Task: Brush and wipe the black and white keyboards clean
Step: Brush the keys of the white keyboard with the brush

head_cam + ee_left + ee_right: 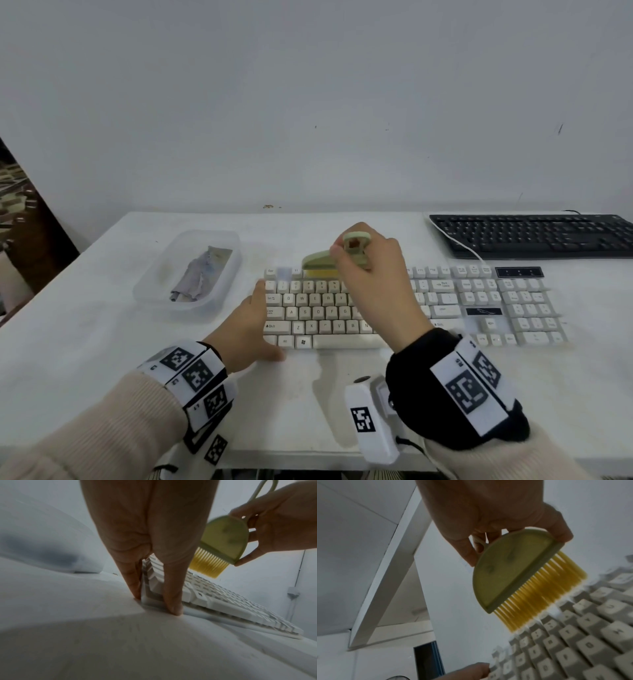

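The white keyboard (pixel 445 308) lies in the middle of the white table (pixel 102 342); the black keyboard (pixel 534 236) sits behind it at the far right. My right hand (pixel 342 255) grips a green brush (pixel 318 262) with yellow bristles (pixel 547 595), tips down on the top key rows at the white keyboard's (pixel 573 642) left part. My left hand (pixel 250 318) has straight fingers along the keyboard's left end and the thumb at its front corner. In the left wrist view the fingers (pixel 133 581) touch the white keyboard's (pixel 223 601) edge, with the brush (pixel 224 538) above it.
A clear plastic container (pixel 150 291) holding a grey cloth (pixel 202 270) stands left of the white keyboard. A white cable (pixel 459 240) runs past the black keyboard's left end. A wall rises right behind the table. The table's front edge is near my wrists.
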Demonstrator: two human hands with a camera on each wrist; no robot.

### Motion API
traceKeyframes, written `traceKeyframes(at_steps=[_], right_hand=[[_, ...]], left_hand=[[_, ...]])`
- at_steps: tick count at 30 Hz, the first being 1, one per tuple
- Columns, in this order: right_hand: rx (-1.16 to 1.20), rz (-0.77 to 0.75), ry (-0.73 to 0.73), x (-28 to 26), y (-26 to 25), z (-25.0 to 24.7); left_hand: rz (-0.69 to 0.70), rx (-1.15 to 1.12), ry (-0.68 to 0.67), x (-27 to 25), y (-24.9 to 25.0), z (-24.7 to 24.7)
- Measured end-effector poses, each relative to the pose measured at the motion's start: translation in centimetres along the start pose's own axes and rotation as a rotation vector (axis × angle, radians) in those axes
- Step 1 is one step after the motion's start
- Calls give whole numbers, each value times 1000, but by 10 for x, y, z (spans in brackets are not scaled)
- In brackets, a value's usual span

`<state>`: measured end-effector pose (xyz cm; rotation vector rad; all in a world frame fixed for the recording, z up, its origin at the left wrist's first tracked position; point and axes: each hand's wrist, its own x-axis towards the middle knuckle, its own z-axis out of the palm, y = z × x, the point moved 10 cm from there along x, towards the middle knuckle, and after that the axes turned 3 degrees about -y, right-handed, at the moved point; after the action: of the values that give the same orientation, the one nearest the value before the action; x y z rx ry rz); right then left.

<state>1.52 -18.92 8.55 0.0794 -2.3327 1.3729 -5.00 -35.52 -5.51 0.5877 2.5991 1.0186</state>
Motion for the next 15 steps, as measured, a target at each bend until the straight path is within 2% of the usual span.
traceKeyframes(at_steps=[5, 7, 11, 15], right_hand=[[123, -11, -56, -3, 8, -1], [58, 11, -32, -4, 21, -11], [-86, 36, 106, -5, 36, -45], [49, -16, 78, -8, 24, -41]], left_hand=[[22, -30, -1, -2, 6, -1], [23, -18, -9, -4, 5, -1], [18, -26, -9, -5, 5, -2], [34, -42, -4, -7, 11, -2]])
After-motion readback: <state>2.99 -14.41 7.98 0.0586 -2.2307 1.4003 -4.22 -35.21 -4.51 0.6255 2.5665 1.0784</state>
